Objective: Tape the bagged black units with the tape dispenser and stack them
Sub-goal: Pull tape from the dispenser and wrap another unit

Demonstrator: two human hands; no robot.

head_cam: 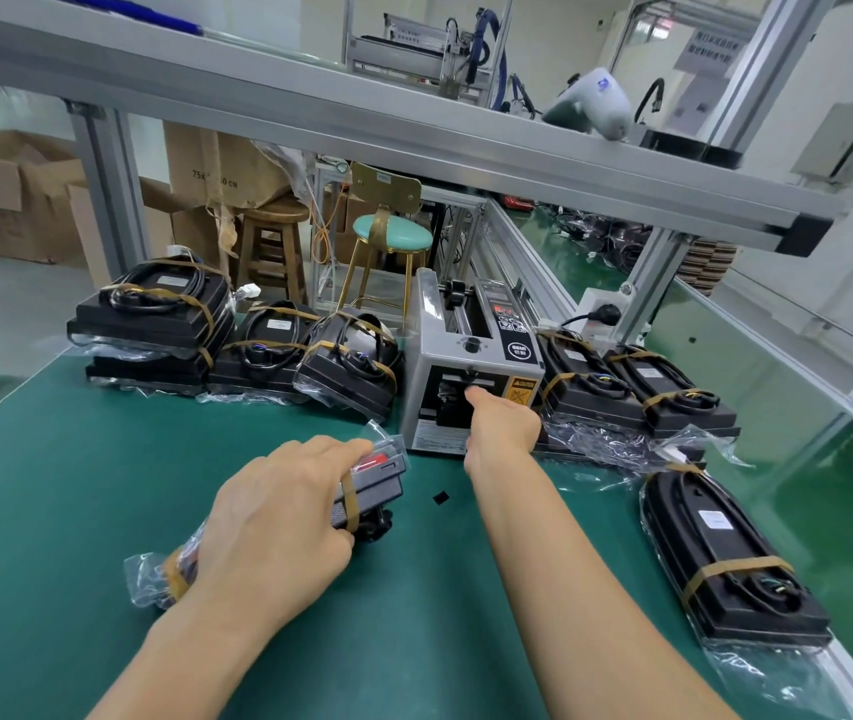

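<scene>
My left hand [279,517] presses down on a bagged black unit [370,483] with a red label and one brown tape band, lying on the green mat. At the front slot of the grey tape dispenser [471,356], my right hand [502,426] has its fingers pinched at the mouth; whether tape is between them is hidden. Taped bagged units are stacked at the back left [154,314], with two more beside them [263,350] [351,366]. Right of the dispenser lie other units [637,392], and one lies at the near right edge [725,553].
A small black scrap [440,497] lies on the green mat [76,485] between my hands. An aluminium frame rail [414,142] runs overhead. Behind the table stand a wooden stool [274,241], a teal stool [393,236] and cardboard boxes [9,194]. A power strip [601,314] sits behind the dispenser.
</scene>
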